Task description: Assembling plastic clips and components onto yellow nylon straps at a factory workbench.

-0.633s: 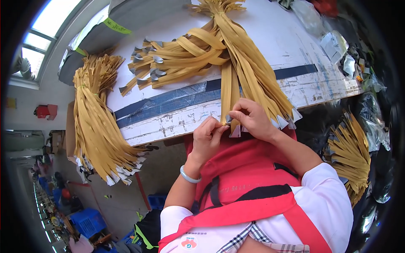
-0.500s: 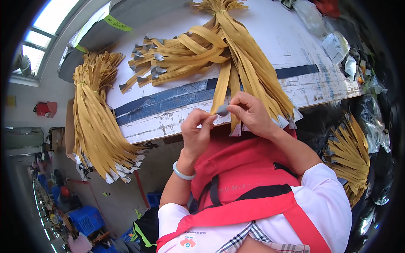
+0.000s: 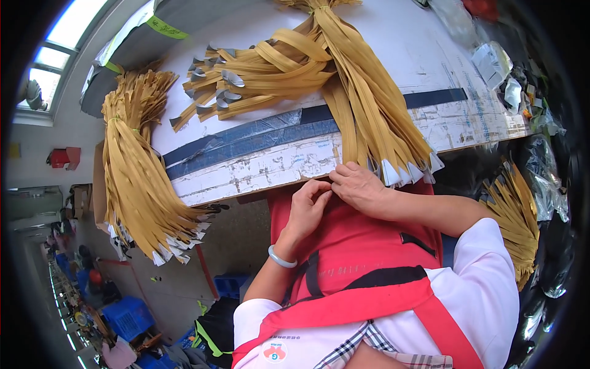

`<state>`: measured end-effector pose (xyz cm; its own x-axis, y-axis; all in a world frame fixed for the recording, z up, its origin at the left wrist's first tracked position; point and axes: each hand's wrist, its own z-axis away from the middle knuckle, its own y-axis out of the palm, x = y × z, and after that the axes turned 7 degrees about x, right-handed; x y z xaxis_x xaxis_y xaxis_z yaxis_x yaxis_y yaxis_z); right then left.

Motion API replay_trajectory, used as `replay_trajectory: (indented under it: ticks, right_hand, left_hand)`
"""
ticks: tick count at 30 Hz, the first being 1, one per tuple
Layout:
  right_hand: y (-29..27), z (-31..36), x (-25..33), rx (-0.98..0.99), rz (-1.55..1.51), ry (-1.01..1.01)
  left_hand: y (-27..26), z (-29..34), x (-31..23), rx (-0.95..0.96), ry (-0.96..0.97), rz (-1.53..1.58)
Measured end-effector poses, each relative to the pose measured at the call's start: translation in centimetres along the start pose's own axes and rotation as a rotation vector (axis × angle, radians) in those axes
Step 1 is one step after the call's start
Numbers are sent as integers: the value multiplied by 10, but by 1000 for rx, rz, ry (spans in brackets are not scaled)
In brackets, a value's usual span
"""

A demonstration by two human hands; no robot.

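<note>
At the table's front edge my two hands meet, fingers bent together. My right hand (image 3: pixel 359 189) is closed at the lower end of a yellow-brown zipper tape (image 3: pixel 345 126) hanging from the tied bundle (image 3: pixel 369 104). Thumb and fingers of my left hand (image 3: pixel 310 206) are pinched beside the right fingertips; what they hold is hidden. To the right of my right hand, the bundle's other ends show white tips (image 3: pixel 399 174). Several tapes with grey tabs (image 3: pixel 228 97) are folded out to the left across the white table (image 3: pixel 258 178).
A second tied bundle (image 3: pixel 132 166) hangs over the table's left end. Dark blue strips (image 3: pixel 252 144) lie along the table's front. More yellow-brown tapes (image 3: pixel 513 224) are at the right, near clear plastic bags (image 3: pixel 547 178). A blue crate (image 3: pixel 128 318) stands on the floor at left.
Both hands have come together and moved lower, toward my apron. The grey tab seen between them is now out of sight, and the held tape has shifted right, beside the bundle.
</note>
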<state>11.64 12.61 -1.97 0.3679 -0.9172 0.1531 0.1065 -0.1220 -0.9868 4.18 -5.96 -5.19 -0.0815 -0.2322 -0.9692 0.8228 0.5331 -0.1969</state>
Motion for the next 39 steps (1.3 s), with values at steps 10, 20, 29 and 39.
replay_trajectory:
  ticks: [10,20,29,39]
  right_hand:
    - [-50,-4,-11,-101,-1596,196]
    - [-62,-6,-29,162,-1721,137]
    - [-64,-14,-40,19,-1639,136]
    - [-66,-20,-41,202,-1699,71]
  left_hand:
    - [-21,-13,-33,14,294,525]
    - [-24,-17,-33,-19,326,458]
    - [-32,-30,-45,60,203,635]
    - [-34,-26,-37,93,175,640]
